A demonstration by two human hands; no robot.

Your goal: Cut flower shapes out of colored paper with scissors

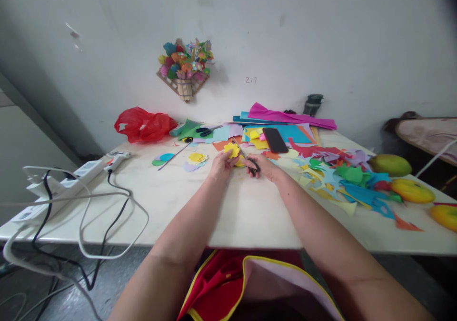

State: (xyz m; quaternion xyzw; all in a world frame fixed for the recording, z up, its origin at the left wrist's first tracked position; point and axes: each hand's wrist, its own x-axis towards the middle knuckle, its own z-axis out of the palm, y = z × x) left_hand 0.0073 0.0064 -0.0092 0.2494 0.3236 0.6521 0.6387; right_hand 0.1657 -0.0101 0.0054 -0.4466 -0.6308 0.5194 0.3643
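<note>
We work at a pale, smooth tabletop (246,211) against a white wall (321,35). At frame center, our left hand (220,161) pinches a scalloped yellow paper flower (232,149); our right hand (262,166) grips black-handled scissors (250,161). Paper scraps (350,183) litter the right.

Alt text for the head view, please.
Left hand holds a yellow paper flower while the right hand works black-handled scissors on it, over a white table strewn with coloured paper scraps.
</note>
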